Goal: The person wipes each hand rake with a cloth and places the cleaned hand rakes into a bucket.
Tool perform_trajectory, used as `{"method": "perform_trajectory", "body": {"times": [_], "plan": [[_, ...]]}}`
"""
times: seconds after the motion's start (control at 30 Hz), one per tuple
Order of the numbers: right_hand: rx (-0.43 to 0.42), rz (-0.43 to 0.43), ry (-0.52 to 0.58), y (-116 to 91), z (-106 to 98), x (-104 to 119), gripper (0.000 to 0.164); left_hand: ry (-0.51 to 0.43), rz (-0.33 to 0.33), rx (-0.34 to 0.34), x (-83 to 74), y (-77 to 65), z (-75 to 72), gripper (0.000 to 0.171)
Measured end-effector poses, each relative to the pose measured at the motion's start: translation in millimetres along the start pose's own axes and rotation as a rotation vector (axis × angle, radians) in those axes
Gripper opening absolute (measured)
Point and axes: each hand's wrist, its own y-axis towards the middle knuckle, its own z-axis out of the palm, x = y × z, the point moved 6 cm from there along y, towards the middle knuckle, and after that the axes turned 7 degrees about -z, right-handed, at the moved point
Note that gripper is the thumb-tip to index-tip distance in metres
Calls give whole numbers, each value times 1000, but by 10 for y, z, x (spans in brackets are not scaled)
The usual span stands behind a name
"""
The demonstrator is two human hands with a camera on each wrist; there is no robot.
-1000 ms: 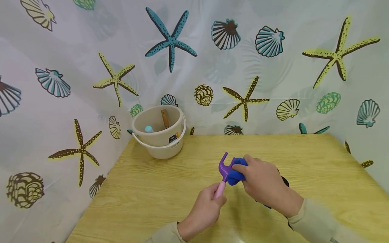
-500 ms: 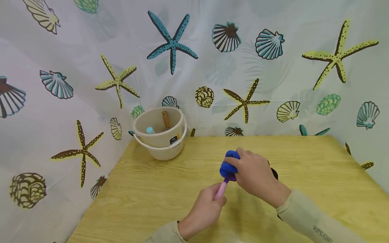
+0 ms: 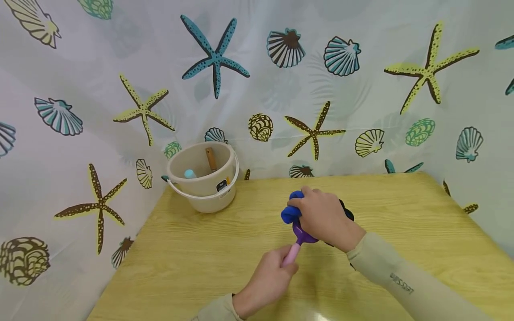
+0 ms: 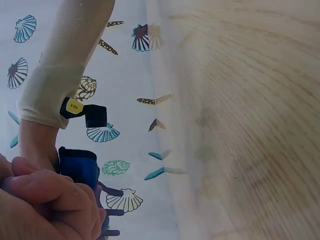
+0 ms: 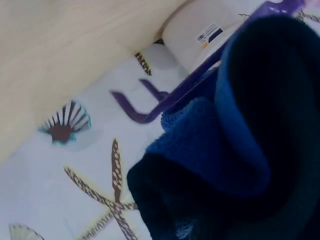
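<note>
In the head view my left hand (image 3: 268, 275) grips the pink handle of a small purple hand rake (image 3: 304, 235), held up above the table. My right hand (image 3: 327, 218) pinches a blue cloth (image 3: 292, 211) round the rake's tines, and cloth and fingers hide most of them. Bent tine tips (image 4: 114, 212) poke out past the cloth in the left wrist view. Seen from the right wrist, folds of blue cloth (image 5: 200, 140) with a dark side cover much of the rake, whose purple tips (image 5: 137, 116) show beyond.
A beige bucket (image 3: 201, 205) with a white handle stands at the table's back left. Inside are a wooden handle (image 3: 210, 159) and a light-blue rounded end (image 3: 189, 174). A shell-patterned curtain (image 3: 249, 80) surrounds the wooden table (image 3: 192, 267) at the back and sides.
My right hand has moved left and up with the cloth, from the rake's right side over its tines. The left hand keeps its grip on the handle. The head view has shifted slightly.
</note>
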Motion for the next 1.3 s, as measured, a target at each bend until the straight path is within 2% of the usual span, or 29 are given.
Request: {"method": "perform_trajectory", "body": {"times": [0.07, 0.17, 0.23, 0.37, 0.4, 0.5, 0.53, 0.57, 0.63, 0.7, 0.8, 0.87, 0.97, 1.07, 1.13, 1.2, 1.3], "plan": [[29, -17, 20, -27, 36, 13, 29, -10, 0, -2, 11, 10, 9, 18], [60, -104, 66, -114, 21, 152, 28, -33, -19, 15, 52, 35, 31, 17], [68, -159, 86, -161, -8, 237, 28, -22, -16, 20, 57, 56, 49, 10], [108, -158, 95, -114, -21, 257, 30, 27, 9, 11, 34, 72, 68, 18], [119, -140, 91, -81, -6, 232, 30, 41, 18, 5, 29, 72, 68, 20], [136, -36, 78, 18, 56, 95, 29, 40, 13, -13, 43, 52, 52, 10], [133, 6, 83, 35, 74, 33, 30, 26, 7, -20, 54, 39, 41, 11], [130, 47, 96, 41, 91, -33, 32, 6, -7, -22, 64, 31, 33, 19], [127, 133, 139, 18, 120, -168, 34, -32, -27, -25, 78, 12, 19, 35], [127, 199, 198, -42, 137, -277, 35, -72, -47, -12, 83, 0, 19, 43], [121, 269, 252, -143, 119, -367, 36, -94, -51, 4, 59, 1, 31, 43], [107, 291, 242, -205, 87, -380, 36, -92, -35, 6, 33, 7, 41, 37], [54, 251, 180, -277, 29, -314, 35, -79, -8, 8, -1, 16, 51, 28], [-2, 136, 135, -331, -10, -146, 36, -82, -17, 23, 11, 30, 61, 30], [-20, 61, 141, -362, -18, -23, 37, -92, -28, 31, 30, 41, 59, 34], [-28, 8, 170, -385, -25, 71, 36, -102, -39, 35, 53, 55, 52, 28], [-24, -9, 200, -408, -21, 98, 34, -112, -35, 25, 68, 62, 30, 22]]}}
